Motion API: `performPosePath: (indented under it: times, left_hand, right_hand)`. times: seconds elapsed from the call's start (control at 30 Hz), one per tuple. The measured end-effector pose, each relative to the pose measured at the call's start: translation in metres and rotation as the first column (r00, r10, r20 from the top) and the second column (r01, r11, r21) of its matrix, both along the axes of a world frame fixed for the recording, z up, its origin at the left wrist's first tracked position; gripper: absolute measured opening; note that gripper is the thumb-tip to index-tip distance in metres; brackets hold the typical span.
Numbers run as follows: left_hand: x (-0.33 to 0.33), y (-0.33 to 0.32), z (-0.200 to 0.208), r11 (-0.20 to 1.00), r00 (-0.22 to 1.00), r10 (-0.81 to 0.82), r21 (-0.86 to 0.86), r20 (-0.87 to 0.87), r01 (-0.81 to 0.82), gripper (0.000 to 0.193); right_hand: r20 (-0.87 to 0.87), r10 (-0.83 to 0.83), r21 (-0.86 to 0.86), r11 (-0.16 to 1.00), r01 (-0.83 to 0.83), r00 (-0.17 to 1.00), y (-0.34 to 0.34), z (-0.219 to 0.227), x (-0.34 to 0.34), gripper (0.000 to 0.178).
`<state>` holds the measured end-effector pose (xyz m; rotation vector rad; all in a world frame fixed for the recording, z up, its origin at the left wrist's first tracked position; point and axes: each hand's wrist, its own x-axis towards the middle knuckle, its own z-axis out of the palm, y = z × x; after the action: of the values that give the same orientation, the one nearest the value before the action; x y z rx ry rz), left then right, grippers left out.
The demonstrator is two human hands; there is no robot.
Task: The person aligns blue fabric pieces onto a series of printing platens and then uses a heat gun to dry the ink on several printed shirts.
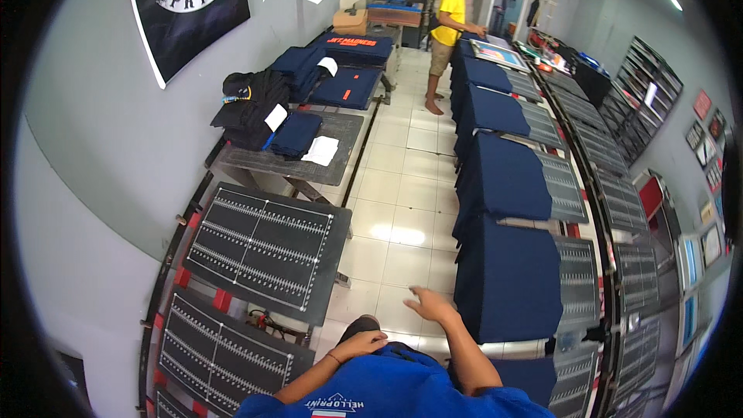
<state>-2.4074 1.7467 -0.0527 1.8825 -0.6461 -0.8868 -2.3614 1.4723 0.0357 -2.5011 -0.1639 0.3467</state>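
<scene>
My right hand [430, 306] is held out over the tiled aisle, empty, its fingers apart. Just to its right, a navy blue cloth garment [507, 282] is spread over a dark printing board and hangs down on the aisle side. My left hand [361, 346] lies in front of my waist, its fingers stretched toward the right with nothing visible in them. Beyond the nearest garment, more navy garments [503, 174] cover a row of boards. To my left are bare black boards [267, 251] with white grid markings.
A person in a yellow shirt [451, 19] stands far down the aisle [398, 178] beside a framed screen [499, 54]. Folded dark garments [296, 133] and printed navy garments [344, 89] lie on the left tables. A drying rack [642, 97] stands against the right wall.
</scene>
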Motion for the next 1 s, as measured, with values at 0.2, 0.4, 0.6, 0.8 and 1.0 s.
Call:
performPosePath:
  times: [0.2,0.4,0.6,0.8,1.0]
  left_hand:
    - [0.182,-0.073,0.003,0.993,0.994,0.106,0.044,-0.007,-0.106,0.04]
    - [0.398,-0.194,0.04,0.999,0.997,0.006,-0.046,0.078,-0.003,0.041]
    - [0.58,-0.304,0.077,0.97,0.939,-0.232,-0.014,0.255,0.244,0.038]
    - [0.696,-0.349,0.045,0.968,0.96,-0.249,0.074,0.129,0.242,0.04]
    - [0.792,-0.341,0.029,0.978,0.985,-0.164,0.143,0.056,0.155,0.041]
  right_hand:
    - [-0.057,-0.08,0.313,0.945,0.094,0.995,-0.052,0.041,0.169,0.058]
    - [-0.379,-0.167,-0.023,0.985,0.171,0.91,-0.155,-0.015,0.212,0.058]
    - [-0.458,-0.426,-0.049,0.888,0.457,0.78,-0.235,-0.039,0.295,0.062]
    - [-0.466,-0.285,-0.047,0.953,0.298,0.838,-0.29,-0.059,0.485,0.065]
    - [-0.216,-0.17,0.161,0.965,0.207,0.961,-0.343,-0.051,0.719,0.059]
